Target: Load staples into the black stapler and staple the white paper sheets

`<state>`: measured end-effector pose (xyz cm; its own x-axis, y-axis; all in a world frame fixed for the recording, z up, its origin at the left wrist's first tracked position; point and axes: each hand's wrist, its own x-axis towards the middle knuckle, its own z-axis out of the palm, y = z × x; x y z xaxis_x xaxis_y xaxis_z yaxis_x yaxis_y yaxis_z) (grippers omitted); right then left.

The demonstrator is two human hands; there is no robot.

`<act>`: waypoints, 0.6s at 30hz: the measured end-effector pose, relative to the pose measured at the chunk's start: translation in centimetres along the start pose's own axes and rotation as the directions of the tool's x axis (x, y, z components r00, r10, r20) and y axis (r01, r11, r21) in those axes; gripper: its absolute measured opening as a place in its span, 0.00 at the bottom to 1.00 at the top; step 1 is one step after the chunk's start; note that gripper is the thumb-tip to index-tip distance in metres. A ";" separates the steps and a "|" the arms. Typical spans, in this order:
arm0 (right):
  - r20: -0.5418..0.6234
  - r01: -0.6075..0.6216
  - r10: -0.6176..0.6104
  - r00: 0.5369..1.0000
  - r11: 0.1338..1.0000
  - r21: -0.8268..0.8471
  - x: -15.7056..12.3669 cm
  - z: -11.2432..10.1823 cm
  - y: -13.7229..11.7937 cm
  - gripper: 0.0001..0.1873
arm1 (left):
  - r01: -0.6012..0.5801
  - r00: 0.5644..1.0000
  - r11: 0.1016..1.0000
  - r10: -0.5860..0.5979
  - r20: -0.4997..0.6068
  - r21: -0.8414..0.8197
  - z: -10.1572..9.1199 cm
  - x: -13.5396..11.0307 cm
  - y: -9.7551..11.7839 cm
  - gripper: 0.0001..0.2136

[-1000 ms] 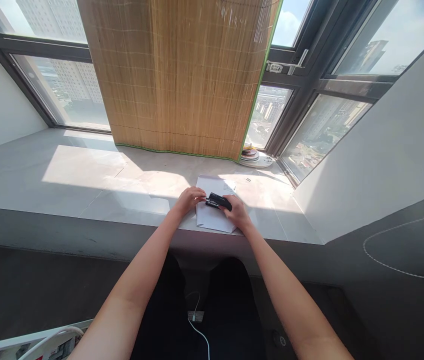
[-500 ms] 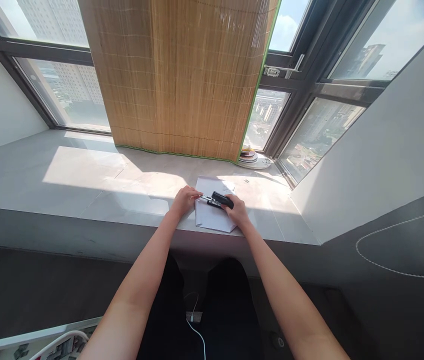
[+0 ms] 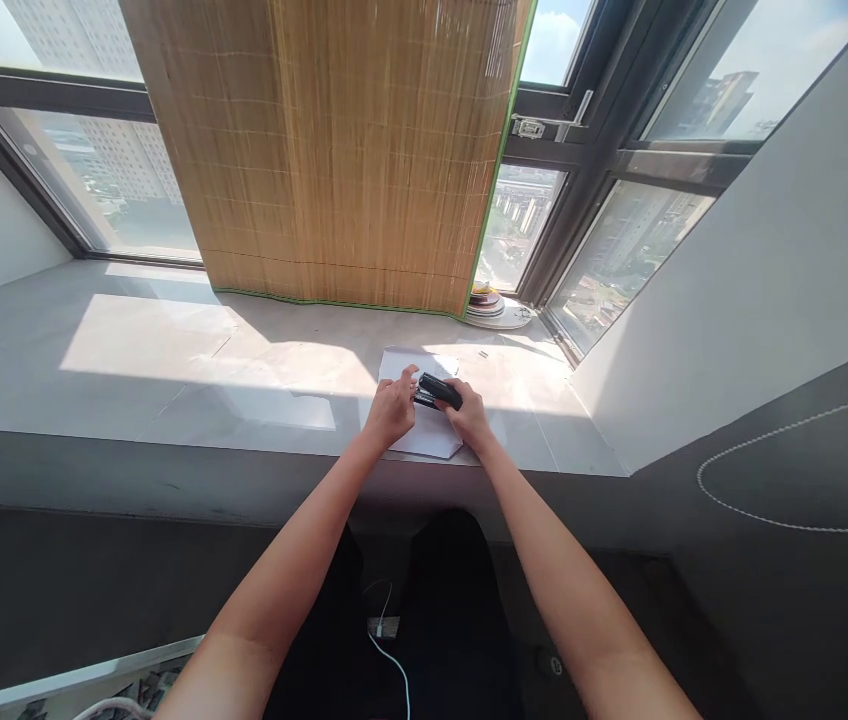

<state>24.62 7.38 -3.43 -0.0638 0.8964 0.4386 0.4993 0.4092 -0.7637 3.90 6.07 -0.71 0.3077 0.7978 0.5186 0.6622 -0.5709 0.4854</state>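
Observation:
A black stapler point(image 3: 440, 391) is held above white paper sheets point(image 3: 428, 437) on the window sill. My right hand point(image 3: 470, 412) is closed around its right end. At its left end is my left hand point(image 3: 392, 408), thumb and curled fingers against the stapler's front, with the index finger raised. The exact hold of the left fingertips is small and partly hidden. The stapler's top arm stands a little apart from its base. Beyond the paper, a tiny grey piece point(image 3: 484, 354) rests on the sill.
The pale stone sill point(image 3: 146, 400) runs beneath the windows, its front edge close to my wrists. A bamboo blind point(image 3: 349, 160) hangs over the middle. Stacked plates point(image 3: 495, 312) sit in the far right corner. A white cable point(image 3: 392, 655) lies between my knees.
My left hand has moved right, in against the stapler's front. The silver metal strip that stuck out of the stapler's left end no longer shows. The camera view has shifted slightly.

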 end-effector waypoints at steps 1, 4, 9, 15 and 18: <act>0.001 -0.002 0.002 1.000 1.000 0.005 0.0 0.0 -0.1 0.20 | 0.000 1.000 1.000 0.000 0.006 -0.006 -0.2 0.2 0.1 0.29; 0.013 0.005 -0.005 1.000 1.000 0.019 0.2 0.2 -0.4 0.19 | 0.032 0.998 0.999 -0.031 0.052 -0.019 -1.4 0.7 -0.5 0.26; 0.051 0.011 -0.012 0.999 1.000 0.021 0.2 0.3 -0.7 0.19 | 0.235 0.971 0.963 -0.239 0.011 0.134 -4.4 0.5 -5.1 0.19; 0.111 0.030 -0.027 0.993 0.999 -0.029 0.0 0.3 -1.2 0.17 | 0.570 0.796 0.691 -0.598 -0.091 0.445 -6.0 -0.7 -10.1 0.22; 0.122 0.024 -0.019 0.992 0.999 -0.038 0.0 0.4 -1.6 0.17 | 0.551 0.809 0.695 -0.580 -0.093 0.462 -5.6 -0.8 -10.3 0.22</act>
<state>23.47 6.73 -2.37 -0.1786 0.9024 0.3921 0.5303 0.4240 -0.7342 -6.97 10.24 -2.20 -0.1988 0.9587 0.2032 0.9453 0.1330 0.2977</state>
